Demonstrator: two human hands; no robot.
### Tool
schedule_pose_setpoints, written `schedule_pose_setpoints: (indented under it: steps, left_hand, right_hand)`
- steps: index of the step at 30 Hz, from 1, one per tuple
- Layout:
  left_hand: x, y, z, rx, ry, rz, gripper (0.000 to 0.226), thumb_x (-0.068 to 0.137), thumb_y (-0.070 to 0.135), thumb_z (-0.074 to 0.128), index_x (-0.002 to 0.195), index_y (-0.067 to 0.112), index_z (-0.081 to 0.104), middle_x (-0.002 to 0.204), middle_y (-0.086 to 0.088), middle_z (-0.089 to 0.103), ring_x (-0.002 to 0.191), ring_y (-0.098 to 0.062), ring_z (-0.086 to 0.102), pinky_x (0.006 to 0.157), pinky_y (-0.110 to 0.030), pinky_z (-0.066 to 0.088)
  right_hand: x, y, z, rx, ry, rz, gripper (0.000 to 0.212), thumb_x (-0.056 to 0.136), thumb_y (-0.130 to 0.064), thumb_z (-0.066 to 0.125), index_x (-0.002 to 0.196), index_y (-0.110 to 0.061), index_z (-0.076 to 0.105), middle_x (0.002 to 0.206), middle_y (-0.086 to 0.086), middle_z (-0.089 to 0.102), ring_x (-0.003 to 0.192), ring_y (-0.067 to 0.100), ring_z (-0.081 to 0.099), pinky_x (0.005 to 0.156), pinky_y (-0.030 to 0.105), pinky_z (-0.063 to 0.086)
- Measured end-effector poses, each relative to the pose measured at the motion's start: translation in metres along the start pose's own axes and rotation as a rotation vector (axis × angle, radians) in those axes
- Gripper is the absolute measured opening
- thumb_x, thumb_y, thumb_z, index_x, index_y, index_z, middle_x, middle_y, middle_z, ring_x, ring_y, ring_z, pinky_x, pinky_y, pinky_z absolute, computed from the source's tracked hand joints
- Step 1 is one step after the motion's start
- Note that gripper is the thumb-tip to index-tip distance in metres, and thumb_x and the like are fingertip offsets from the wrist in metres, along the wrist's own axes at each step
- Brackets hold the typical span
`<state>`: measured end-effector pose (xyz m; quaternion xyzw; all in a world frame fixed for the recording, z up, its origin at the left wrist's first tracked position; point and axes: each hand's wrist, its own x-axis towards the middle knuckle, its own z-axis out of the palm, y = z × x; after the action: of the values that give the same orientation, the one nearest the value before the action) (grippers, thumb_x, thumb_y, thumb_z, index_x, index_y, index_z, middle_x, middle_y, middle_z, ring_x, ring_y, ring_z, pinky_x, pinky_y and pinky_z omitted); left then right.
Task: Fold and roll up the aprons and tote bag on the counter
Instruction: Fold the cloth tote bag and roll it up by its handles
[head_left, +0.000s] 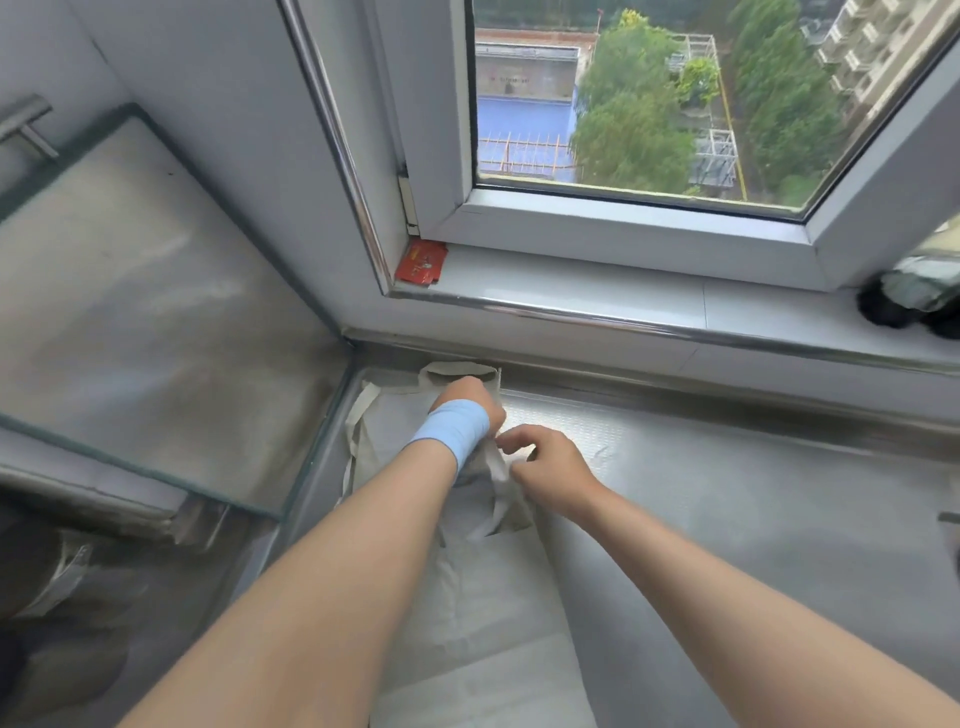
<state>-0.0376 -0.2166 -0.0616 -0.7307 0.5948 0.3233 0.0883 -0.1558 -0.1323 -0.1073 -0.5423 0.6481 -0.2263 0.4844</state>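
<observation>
Head view: the right hand (545, 467) pinches a fold of the cloth (467, 597) between curled fingers and thumb. The left hand (470, 400) rests on its far end, and we cannot tell how its hidden fingers lie. Risk: the loose strap (358, 415) slips out and skews the fold. The cloth is pale and creased, lying lengthwise in the left corner of the counter (727, 493)

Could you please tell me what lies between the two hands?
In the head view, a bunched fold of the pale cloth lies between the left hand and the right hand; nothing else shows there.
</observation>
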Motion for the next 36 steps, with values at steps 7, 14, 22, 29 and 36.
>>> schedule_pose_setpoints:
  steps: [7,14,22,29,36]
  left_hand:
    - [0.024,-0.013,-0.009,-0.889,-0.002,-0.231,0.020,0.082,0.023,0.055,0.092,0.006,0.062,0.091,-0.017,0.069,0.074,-0.032,0.069,0.071,-0.044,0.059]
    - [0.023,-0.034,-0.018,-1.432,0.016,-0.233,0.015,0.094,0.015,0.060,0.104,0.003,0.061,0.092,-0.016,0.066,0.078,-0.026,0.066,0.075,-0.044,0.057]
    - [-0.019,-0.051,0.017,-0.631,0.326,0.063,0.021,0.089,0.013,0.054,0.106,0.020,0.064,0.100,0.003,0.066,0.093,-0.019,0.062,0.082,-0.022,0.044]
    - [-0.035,-0.074,0.073,-0.297,0.091,0.174,0.026,0.091,0.018,0.054,0.115,0.020,0.063,0.116,-0.002,0.066,0.106,-0.022,0.062,0.093,-0.026,0.045]
    - [-0.060,-0.102,0.081,0.105,0.282,0.269,0.045,0.087,0.033,0.059,0.131,0.029,0.048,0.141,0.003,0.040,0.134,-0.022,0.031,0.110,-0.033,0.026]
  right_hand:
    - [0.005,0.023,0.000,-0.048,-0.049,0.076,0.010,0.074,-0.022,0.075,0.071,-0.013,0.073,0.058,-0.011,0.060,0.053,0.002,0.049,0.057,0.024,0.042]
    - [0.009,0.025,-0.007,-0.013,0.004,0.167,0.020,0.082,-0.026,0.068,0.067,-0.012,0.067,0.059,-0.007,0.061,0.058,0.013,0.056,0.059,0.030,0.047]
    - [-0.003,0.027,0.004,-0.381,0.182,0.004,0.027,0.089,-0.029,0.062,0.115,-0.025,0.058,0.109,-0.004,0.057,0.102,0.018,0.057,0.080,0.035,0.046]
    - [-0.003,0.019,0.014,-0.536,-0.101,-0.179,0.068,0.079,0.000,0.049,0.141,-0.030,0.052,0.128,-0.002,0.060,0.116,0.026,0.052,0.088,0.025,0.037]
    - [-0.006,0.016,0.014,-0.589,-0.128,-0.306,0.065,0.079,-0.003,0.056,0.141,-0.021,0.050,0.149,0.002,0.042,0.132,0.025,0.044,0.107,0.031,0.035]
